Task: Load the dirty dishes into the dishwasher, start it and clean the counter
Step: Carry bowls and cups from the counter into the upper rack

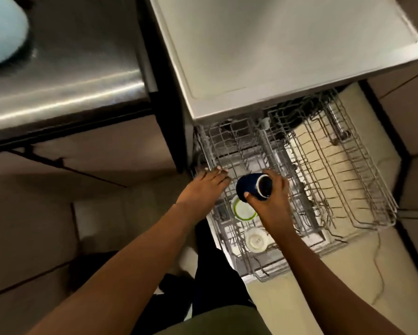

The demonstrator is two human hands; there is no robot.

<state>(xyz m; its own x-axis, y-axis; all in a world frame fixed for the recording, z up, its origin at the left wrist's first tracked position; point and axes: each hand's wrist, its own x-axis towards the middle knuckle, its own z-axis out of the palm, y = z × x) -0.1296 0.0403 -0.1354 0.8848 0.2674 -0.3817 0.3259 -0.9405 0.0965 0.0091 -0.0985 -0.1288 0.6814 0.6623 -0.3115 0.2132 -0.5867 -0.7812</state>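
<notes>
The dishwasher (287, 56) stands open with two wire racks pulled out over the floor. My right hand (273, 201) grips a dark blue mug (251, 186), tipped on its side with its mouth facing right, just above the left rack (229, 146). My left hand (206, 183) reaches out with straight fingers and touches that rack's left edge. Inside the same rack sit a green-rimmed white bowl (243, 210) below the mug and an upturned white cup (256, 240) nearer to me. The right rack (348, 170) holds no dishes that I can make out.
A stainless steel counter (65, 76) lies at the upper left with a pale blue object (2, 32) on it. A thin cable (379, 269) trails over the cream floor near the racks' front. My legs stand just left of the rack.
</notes>
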